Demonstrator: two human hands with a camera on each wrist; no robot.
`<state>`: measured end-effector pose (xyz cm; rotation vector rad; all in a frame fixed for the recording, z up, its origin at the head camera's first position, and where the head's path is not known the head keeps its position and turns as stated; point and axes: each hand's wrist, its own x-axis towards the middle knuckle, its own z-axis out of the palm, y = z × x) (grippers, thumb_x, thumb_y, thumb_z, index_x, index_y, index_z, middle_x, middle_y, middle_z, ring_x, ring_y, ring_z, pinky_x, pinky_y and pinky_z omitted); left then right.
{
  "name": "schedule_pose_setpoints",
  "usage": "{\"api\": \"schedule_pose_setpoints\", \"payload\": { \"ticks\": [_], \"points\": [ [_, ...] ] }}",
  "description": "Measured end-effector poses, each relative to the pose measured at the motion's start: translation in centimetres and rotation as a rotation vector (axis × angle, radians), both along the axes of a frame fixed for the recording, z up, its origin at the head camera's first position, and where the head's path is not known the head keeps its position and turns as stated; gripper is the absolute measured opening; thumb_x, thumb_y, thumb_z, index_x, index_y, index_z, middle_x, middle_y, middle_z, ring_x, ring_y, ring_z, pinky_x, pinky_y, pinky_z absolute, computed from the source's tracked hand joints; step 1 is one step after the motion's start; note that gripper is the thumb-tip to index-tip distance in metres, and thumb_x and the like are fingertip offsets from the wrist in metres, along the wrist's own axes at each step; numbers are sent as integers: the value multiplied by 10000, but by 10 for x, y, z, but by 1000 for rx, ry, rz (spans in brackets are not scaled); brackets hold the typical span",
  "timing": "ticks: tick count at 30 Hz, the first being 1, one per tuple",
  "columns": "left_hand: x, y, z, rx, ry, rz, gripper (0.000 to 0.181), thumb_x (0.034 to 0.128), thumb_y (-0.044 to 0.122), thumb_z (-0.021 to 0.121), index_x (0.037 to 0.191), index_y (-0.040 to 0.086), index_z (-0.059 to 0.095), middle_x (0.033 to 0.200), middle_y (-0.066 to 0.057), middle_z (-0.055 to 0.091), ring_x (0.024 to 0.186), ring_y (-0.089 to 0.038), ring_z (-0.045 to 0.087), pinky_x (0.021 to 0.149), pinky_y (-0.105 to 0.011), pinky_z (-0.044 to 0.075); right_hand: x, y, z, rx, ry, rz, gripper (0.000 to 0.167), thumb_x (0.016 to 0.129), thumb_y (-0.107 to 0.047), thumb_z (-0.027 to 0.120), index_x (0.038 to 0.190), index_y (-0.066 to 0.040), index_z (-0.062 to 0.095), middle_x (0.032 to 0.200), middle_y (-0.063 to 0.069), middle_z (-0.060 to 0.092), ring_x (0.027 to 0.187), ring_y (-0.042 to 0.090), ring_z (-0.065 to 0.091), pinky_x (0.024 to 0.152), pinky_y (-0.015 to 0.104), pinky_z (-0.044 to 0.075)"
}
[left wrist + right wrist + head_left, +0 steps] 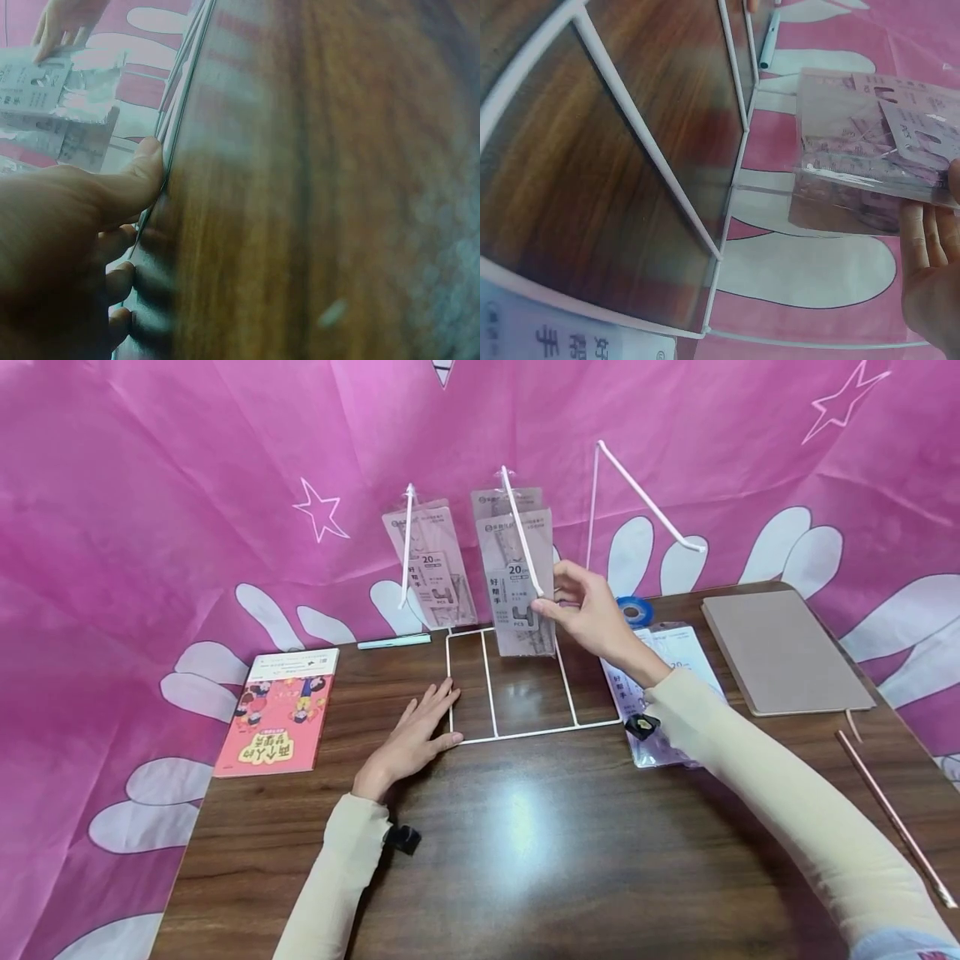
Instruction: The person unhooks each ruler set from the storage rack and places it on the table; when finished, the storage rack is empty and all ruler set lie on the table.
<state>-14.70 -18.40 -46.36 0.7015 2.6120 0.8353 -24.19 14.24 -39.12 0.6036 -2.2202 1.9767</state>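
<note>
A white wire display rack stands on the table, its flat base (540, 733) low and its arms rising behind. My left hand (412, 735) lies at the base's left side, fingers extended, thumb and fingertips touching the wire in the left wrist view. My right hand (588, 606) pinches the right edge of a clear flat package (510, 639) printed "20 cm" and "4 PCS". This package hangs at the middle arm (523, 535), in front of a similar package (487, 503). Another package (442, 560) hangs from the left arm (407, 547). The right arm (648, 502) carries nothing.
More packages (626, 693) lie under my right forearm, by a blue tape roll (635, 610). A grey notebook (787, 647) and a copper-coloured stick (892, 814) are at right. At left are a red book (281, 718) and light-blue pen (393, 642). Pink cloth (187, 485) hangs behind.
</note>
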Motion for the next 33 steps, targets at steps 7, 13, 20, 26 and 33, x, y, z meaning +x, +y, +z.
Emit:
{"api": "schedule_pose_setpoints", "payload": {
  "ticks": [7, 13, 20, 26, 33],
  "points": [
    [1, -2, -2, 9, 0, 5, 765, 1057, 335, 627, 1667, 74, 245, 1762, -72, 71, 1619, -303, 18, 1287, -557, -12, 21, 3, 2, 19, -13, 38, 225, 931, 25, 758, 1116, 31, 629, 1131, 134, 769, 933, 118, 761, 865, 283, 612],
    [2, -2, 0, 6, -8, 9, 764, 1062, 339, 620, 1671, 84, 235, 1763, -65, 64, 1620, -293, 9, 1288, -550, -15, 36, 5, 4, 0, -23, 65, 255, 924, 47, 753, 1148, 59, 632, 1146, 149, 760, 953, 134, 757, 876, 291, 613],
    [2, 0, -1, 13, -6, 6, 758, 1064, 330, 617, 1668, 72, 239, 1762, -70, 64, 1619, -302, 14, 1286, -559, -16, 50, 9, 3, 0, -33, 80, 282, 926, 52, 746, 1177, 81, 622, 1187, 192, 728, 994, 145, 751, 889, 309, 611],
    [2, 1, -2, 10, -5, 9, 760, 1063, 330, 619, 1668, 74, 238, 1762, -70, 64, 1619, -296, 12, 1286, -556, -19, 59, 12, 2, 24, -34, 91, 303, 932, 48, 745, 1205, 87, 619, 1227, 247, 706, 985, 163, 758, 878, 322, 615],
    [2, 0, 1, 15, 3, 3, 765, 1056, 319, 631, 1662, 53, 247, 1759, -99, 76, 1617, -325, 27, 1282, -579, -6, 70, 15, 4, 51, -36, 88, 297, 933, 45, 746, 1205, 65, 629, 1229, 225, 699, 981, 163, 756, 874, 318, 617]
  ]
}}
